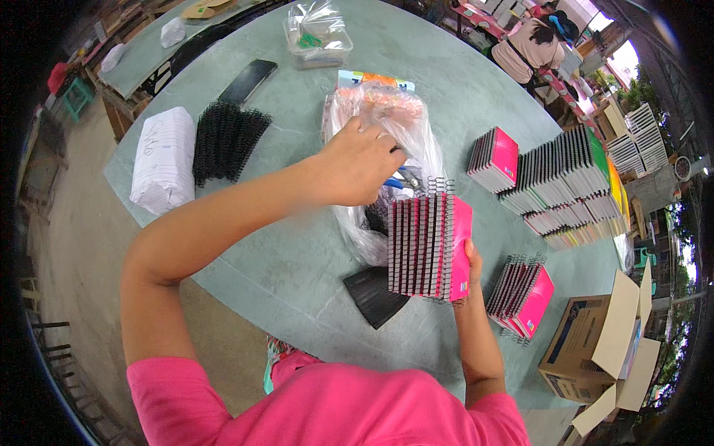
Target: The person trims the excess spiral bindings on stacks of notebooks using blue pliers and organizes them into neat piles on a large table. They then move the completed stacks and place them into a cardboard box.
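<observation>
A stack of pink-covered spiral notebooks (420, 249), black coils turned up, is held upright in my right hand (473, 262), which wraps its right side. Loose coil ends stick out at the stack's top and bottom. Reaching across, my left hand (364, 162) is over a clear plastic bag (428, 141), its fingers curled; what they hold, if anything, is hidden. Just below that hand, a blue-handled tool (405, 178), perhaps pliers, shows at the bag's opening. Black coils lie partly hidden in the bag. A flat black piece (375, 296) rests below the stack.
Notebook stacks (565, 182) and a smaller pink stack (520, 296) stand at right, near an open cardboard box (584, 346). At left are a white wrapped bundle (163, 160), black coils (229, 141) and a phone (249, 82). A plastic tub (318, 44) sits at the far side.
</observation>
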Demonstrator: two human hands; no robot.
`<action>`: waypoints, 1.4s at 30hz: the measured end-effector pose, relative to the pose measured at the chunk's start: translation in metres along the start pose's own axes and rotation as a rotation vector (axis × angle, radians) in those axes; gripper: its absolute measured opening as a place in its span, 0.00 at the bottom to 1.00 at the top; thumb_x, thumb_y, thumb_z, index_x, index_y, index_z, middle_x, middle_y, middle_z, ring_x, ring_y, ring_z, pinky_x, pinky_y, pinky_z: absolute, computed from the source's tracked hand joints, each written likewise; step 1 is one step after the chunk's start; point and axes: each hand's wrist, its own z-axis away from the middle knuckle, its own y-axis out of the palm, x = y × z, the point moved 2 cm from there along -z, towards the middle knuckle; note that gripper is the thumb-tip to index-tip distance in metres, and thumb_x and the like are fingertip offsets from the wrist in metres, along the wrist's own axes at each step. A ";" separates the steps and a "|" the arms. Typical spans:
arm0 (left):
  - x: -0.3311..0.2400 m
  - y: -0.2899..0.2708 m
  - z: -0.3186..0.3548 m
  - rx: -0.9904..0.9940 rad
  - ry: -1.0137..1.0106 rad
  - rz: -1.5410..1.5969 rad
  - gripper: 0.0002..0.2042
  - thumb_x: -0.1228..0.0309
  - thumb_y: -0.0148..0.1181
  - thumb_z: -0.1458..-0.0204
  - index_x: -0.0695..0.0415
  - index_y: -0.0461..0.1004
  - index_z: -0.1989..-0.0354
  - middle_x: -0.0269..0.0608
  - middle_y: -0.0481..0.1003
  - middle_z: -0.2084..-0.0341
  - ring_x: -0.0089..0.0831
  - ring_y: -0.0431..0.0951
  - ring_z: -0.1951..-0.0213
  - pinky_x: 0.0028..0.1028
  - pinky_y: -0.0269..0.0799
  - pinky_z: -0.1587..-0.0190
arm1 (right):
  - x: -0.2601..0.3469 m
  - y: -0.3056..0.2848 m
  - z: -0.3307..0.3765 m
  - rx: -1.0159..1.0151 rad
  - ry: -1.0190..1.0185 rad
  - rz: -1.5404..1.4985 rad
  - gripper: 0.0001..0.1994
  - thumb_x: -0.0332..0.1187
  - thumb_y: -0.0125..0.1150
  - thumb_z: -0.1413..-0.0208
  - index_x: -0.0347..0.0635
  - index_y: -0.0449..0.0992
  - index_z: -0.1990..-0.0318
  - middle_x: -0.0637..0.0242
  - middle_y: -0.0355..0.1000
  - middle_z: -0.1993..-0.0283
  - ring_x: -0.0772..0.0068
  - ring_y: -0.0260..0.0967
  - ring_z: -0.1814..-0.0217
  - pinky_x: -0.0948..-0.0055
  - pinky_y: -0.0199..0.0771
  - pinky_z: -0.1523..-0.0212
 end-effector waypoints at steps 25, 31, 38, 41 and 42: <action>0.006 0.013 -0.006 -0.015 -0.041 0.096 0.16 0.73 0.58 0.67 0.57 0.70 0.64 0.43 0.70 0.69 0.38 0.70 0.60 0.34 0.62 0.58 | 0.001 0.004 0.000 -0.054 0.004 0.042 0.32 0.46 0.61 0.58 0.32 0.61 0.50 0.55 0.68 0.57 0.61 0.69 0.59 0.64 0.71 0.56; -0.002 0.005 -0.008 -0.074 0.043 0.022 0.18 0.73 0.58 0.67 0.56 0.70 0.61 0.42 0.70 0.67 0.38 0.69 0.58 0.35 0.61 0.56 | 0.000 0.005 0.000 -0.043 0.025 0.029 0.33 0.46 0.61 0.59 0.32 0.61 0.50 0.54 0.68 0.57 0.61 0.69 0.59 0.64 0.71 0.55; -0.008 0.006 -0.006 0.060 0.005 0.092 0.13 0.74 0.57 0.66 0.59 0.69 0.68 0.43 0.71 0.71 0.39 0.72 0.64 0.34 0.64 0.60 | -0.001 0.008 0.003 -0.005 0.039 0.023 0.33 0.46 0.62 0.60 0.32 0.61 0.49 0.55 0.68 0.56 0.61 0.69 0.59 0.64 0.71 0.55; -0.003 0.011 -0.006 0.035 -0.046 0.150 0.13 0.74 0.57 0.66 0.59 0.70 0.67 0.43 0.71 0.71 0.40 0.71 0.63 0.36 0.64 0.59 | 0.000 0.013 0.003 -0.057 0.050 0.040 0.33 0.46 0.62 0.60 0.33 0.61 0.49 0.55 0.68 0.56 0.61 0.69 0.59 0.64 0.71 0.55; -0.002 0.012 -0.006 -0.001 -0.043 0.125 0.13 0.74 0.57 0.66 0.59 0.70 0.67 0.43 0.71 0.70 0.40 0.71 0.63 0.36 0.64 0.59 | -0.001 0.010 0.002 -0.063 0.048 0.036 0.33 0.46 0.63 0.60 0.33 0.61 0.49 0.55 0.68 0.57 0.60 0.69 0.58 0.64 0.71 0.55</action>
